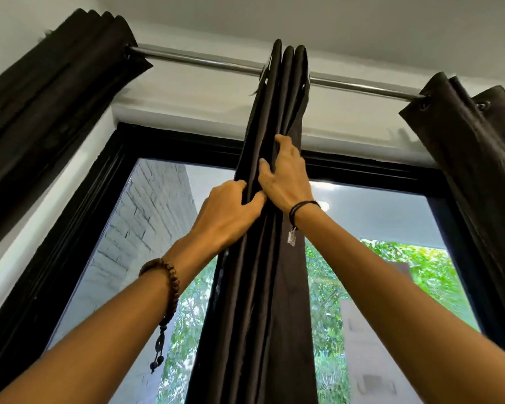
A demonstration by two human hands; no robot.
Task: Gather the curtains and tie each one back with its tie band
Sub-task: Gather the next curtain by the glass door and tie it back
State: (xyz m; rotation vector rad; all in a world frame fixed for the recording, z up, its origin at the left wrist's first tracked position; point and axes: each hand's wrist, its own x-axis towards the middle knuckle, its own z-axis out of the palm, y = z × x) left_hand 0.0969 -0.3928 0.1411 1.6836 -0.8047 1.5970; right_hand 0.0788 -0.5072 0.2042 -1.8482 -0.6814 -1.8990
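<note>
A dark brown middle curtain (263,272) hangs in tight folds from the centre of a metal rod (199,60). My left hand (228,212) grips its folds from the left, thumb and fingers curled into the cloth. Just above it, my right hand (285,176) clutches the same bundle from the right, fingertips tucked between pleats. Both arms reach up and forward. A second dark curtain (50,112) is bunched at the rod's left end, and a third (475,158) hangs at the right end. No tie band is visible.
Behind the curtains is a black-framed window (70,228) with a white brick wall and green trees outside. A white wall and ceiling (362,24) lie above the rod. I wear a beaded bracelet on my left wrist and a cord bracelet on the right.
</note>
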